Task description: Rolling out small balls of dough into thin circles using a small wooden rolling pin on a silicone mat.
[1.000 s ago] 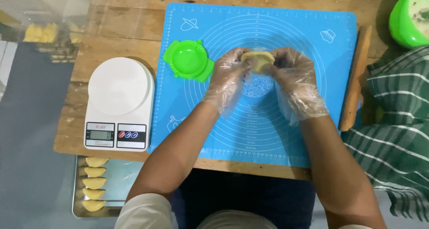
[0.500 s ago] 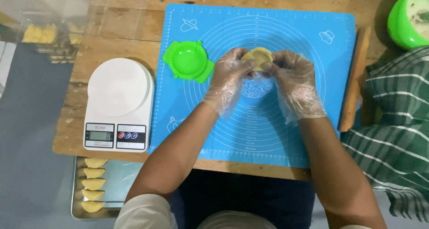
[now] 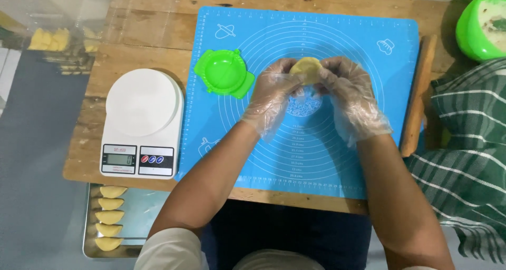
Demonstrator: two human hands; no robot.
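- A worn wooden table (image 3: 142, 33) runs under and to the left of the fingers, its planks scratched and pale.
- Grey floor (image 3: 31, 196) shows well left of the fingers, beyond the table's edge.
- A green striped cloth (image 3: 464, 159) lies to their right.
- The light is soft and even, with faint shadows.

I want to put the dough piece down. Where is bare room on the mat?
The blue mat is bare near its front edge, below both hands, and at its far right beside the rolling pin. It is crowded around the green mould.
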